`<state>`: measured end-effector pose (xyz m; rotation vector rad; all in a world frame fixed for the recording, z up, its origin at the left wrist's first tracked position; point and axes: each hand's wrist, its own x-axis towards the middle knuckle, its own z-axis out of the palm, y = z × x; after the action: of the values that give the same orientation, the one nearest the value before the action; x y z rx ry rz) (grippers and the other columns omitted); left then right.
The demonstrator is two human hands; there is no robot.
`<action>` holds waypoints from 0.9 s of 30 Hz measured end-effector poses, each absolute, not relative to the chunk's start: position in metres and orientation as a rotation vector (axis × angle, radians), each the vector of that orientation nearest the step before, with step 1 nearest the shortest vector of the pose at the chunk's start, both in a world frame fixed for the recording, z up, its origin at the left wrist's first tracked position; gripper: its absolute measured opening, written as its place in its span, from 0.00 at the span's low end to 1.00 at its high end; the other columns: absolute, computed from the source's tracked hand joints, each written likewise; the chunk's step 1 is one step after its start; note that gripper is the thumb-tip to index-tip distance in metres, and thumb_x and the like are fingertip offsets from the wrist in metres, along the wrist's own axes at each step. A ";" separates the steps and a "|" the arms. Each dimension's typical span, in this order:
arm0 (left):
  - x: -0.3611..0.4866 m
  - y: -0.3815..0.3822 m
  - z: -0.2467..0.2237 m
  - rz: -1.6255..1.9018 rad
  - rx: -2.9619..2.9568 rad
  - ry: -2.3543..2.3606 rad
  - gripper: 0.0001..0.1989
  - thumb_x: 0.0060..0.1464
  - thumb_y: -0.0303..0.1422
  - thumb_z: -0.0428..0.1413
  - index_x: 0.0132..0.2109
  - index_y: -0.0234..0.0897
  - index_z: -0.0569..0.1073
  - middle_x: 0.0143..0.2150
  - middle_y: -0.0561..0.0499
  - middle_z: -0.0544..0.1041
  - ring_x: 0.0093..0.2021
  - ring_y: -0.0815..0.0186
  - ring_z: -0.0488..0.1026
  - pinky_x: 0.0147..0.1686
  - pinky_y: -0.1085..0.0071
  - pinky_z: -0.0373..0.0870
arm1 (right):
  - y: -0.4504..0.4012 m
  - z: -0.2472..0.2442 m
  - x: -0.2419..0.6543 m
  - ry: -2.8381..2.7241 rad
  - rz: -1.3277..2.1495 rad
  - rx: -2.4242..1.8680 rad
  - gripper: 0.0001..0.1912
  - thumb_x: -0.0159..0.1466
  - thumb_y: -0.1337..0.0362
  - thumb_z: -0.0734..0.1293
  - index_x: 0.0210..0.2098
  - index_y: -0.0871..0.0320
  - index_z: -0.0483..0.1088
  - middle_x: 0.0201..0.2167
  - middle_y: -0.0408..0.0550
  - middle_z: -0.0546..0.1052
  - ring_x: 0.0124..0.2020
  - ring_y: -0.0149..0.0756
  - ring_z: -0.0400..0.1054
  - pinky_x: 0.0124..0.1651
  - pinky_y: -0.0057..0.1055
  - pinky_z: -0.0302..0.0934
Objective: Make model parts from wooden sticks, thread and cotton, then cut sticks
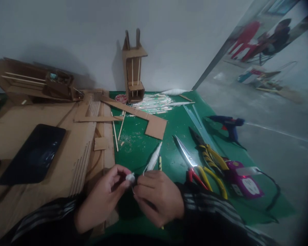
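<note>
Between the thumb and fingers of my left hand (106,194) is a small white fluffy wad (130,177). My right hand (159,196) is closed close beside it, a thin white thread (133,191) showing at its fingertips. Just beyond the right knuckles lies a spindle-shaped bundle of white thread (154,158), its lower end hidden by the hand. A yellow-and-black stick (160,163) runs under the same hand. Scissors (191,160) with red and yellow handles lie to the right, near pliers (207,150).
A blue glue gun (227,124) and purple box with a cord (246,181) sit on the right of the green table (133,133). Cardboard structures (135,71) stand by the wall, near wrapped sticks (154,104). On the left, a dark tablet-like slab (33,153) rests on cardboard.
</note>
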<state>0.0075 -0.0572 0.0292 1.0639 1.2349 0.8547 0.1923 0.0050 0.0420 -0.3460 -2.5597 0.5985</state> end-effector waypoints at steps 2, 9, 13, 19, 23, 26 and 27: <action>0.007 -0.057 0.031 0.831 1.051 1.164 0.09 0.62 0.37 0.53 0.45 0.37 0.68 0.38 0.51 0.73 0.41 0.66 0.72 0.41 0.72 0.68 | 0.007 0.043 0.194 -2.535 0.581 -0.356 0.08 0.61 0.70 0.58 0.27 0.57 0.66 0.22 0.44 0.66 0.23 0.33 0.58 0.26 0.32 0.51; 0.007 -0.055 0.038 0.784 0.997 1.088 0.08 0.61 0.37 0.54 0.43 0.36 0.70 0.38 0.51 0.74 0.39 0.67 0.71 0.41 0.73 0.68 | 0.011 0.039 0.198 -2.457 0.638 -0.467 0.08 0.65 0.70 0.58 0.34 0.59 0.69 0.25 0.46 0.68 0.25 0.33 0.59 0.27 0.30 0.53; 0.009 -0.057 0.038 0.788 0.934 1.102 0.09 0.60 0.35 0.56 0.46 0.38 0.68 0.40 0.51 0.74 0.42 0.66 0.71 0.44 0.71 0.68 | 0.011 0.037 0.196 -2.404 0.719 -0.563 0.09 0.67 0.67 0.59 0.34 0.59 0.69 0.26 0.46 0.68 0.26 0.33 0.61 0.27 0.29 0.54; 0.010 -0.062 0.039 0.838 0.939 1.157 0.10 0.59 0.33 0.57 0.45 0.40 0.65 0.42 0.50 0.73 0.45 0.65 0.72 0.46 0.71 0.69 | 0.012 0.037 0.193 -2.349 0.975 -0.692 0.10 0.69 0.67 0.59 0.36 0.61 0.71 0.28 0.47 0.70 0.30 0.33 0.64 0.31 0.27 0.59; 0.007 -0.061 0.042 0.817 1.025 1.190 0.12 0.61 0.35 0.54 0.50 0.40 0.68 0.45 0.48 0.73 0.48 0.63 0.72 0.48 0.69 0.69 | 0.013 0.037 0.190 -2.293 1.113 -0.794 0.12 0.69 0.68 0.59 0.29 0.60 0.69 0.25 0.44 0.68 0.28 0.31 0.64 0.31 0.26 0.57; 0.005 -0.060 0.042 0.840 1.152 1.258 0.12 0.62 0.38 0.53 0.50 0.40 0.72 0.46 0.47 0.73 0.47 0.62 0.73 0.47 0.69 0.69 | 0.012 0.034 0.188 -2.294 1.128 -0.824 0.12 0.68 0.71 0.59 0.27 0.60 0.66 0.24 0.43 0.67 0.27 0.30 0.64 0.30 0.25 0.56; 0.004 -0.059 0.041 0.858 1.187 1.278 0.12 0.62 0.38 0.53 0.49 0.40 0.73 0.46 0.47 0.73 0.47 0.62 0.73 0.47 0.69 0.69 | 0.012 0.033 0.188 -2.309 1.122 -0.822 0.11 0.67 0.71 0.59 0.28 0.60 0.66 0.24 0.43 0.67 0.27 0.30 0.63 0.30 0.25 0.56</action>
<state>0.0043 -0.0595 0.0409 1.1871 1.2783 0.8584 0.1881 0.0116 0.0329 -0.8216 -2.3088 1.1222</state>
